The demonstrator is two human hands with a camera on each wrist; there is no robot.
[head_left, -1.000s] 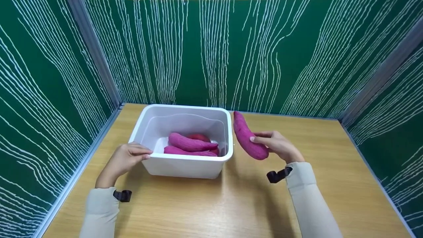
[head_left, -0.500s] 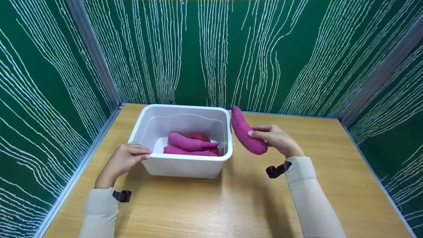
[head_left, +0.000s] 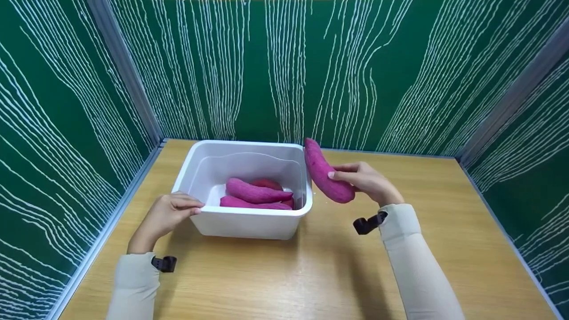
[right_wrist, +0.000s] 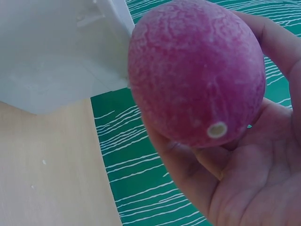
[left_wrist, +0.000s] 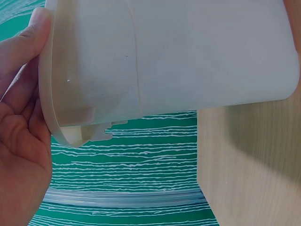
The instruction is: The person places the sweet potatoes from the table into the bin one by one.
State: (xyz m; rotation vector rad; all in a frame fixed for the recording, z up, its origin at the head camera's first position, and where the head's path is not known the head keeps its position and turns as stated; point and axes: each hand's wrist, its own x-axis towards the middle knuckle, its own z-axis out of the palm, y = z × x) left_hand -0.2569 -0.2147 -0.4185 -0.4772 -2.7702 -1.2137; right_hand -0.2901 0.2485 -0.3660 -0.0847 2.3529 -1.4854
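Note:
My right hand (head_left: pixel 371 181) grips a purple sweet potato (head_left: pixel 326 173) in the air at the right rim of a white plastic bin (head_left: pixel 249 224). Its far tip overlaps the rim in the head view; whether they touch I cannot tell. Close up in the right wrist view, the rounded end of the sweet potato (right_wrist: pixel 197 70) shows a pale spot, with fingers curled round it. My left hand (head_left: pixel 166 213) pinches the bin's near left corner, thumb and fingers on the rim (left_wrist: pixel 47 89). Inside lie two purple sweet potatoes (head_left: pixel 255 191) and a partly hidden red thing (head_left: pixel 266 184).
The bin stands on a wooden table (head_left: pixel 266 275). Green panels (head_left: pixel 258 66) with wavy white lines rise at the back and both sides, joined by grey metal posts (head_left: pixel 129 71). Small white specks (right_wrist: pixel 44 162) lie on the table to the bin's right.
My right hand has moved up and slightly left with the sweet potato, bringing its tip to the bin's rim. My left hand and the bin have stayed in place.

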